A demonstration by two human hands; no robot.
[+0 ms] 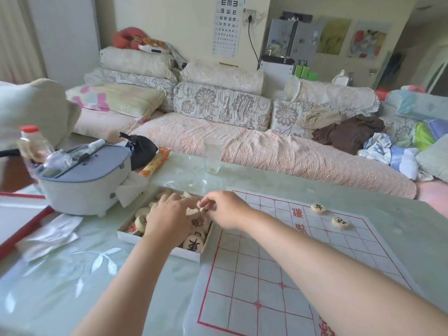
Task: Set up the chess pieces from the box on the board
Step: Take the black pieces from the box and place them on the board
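Note:
A shallow white box (160, 246) on the glass table holds several round pale chess pieces with dark or red characters. Both my hands are over it. My left hand (167, 214) lies among the pieces with its fingers curled round one or more of them at the far side. My right hand (223, 209) reaches in from the right and pinches a piece between thumb and fingers above the box. To the right lies the white paper board (266, 275) with red lines. Two pieces (318, 208) (340, 222) with black characters sit on its far side.
A grey-white lidded appliance (84, 185) with a bottle and clutter stands left of the box. A clear glass (212, 155) stands at the table's far edge. Crumpled plastic (51, 236) lies at the left. A sofa with cushions runs behind the table.

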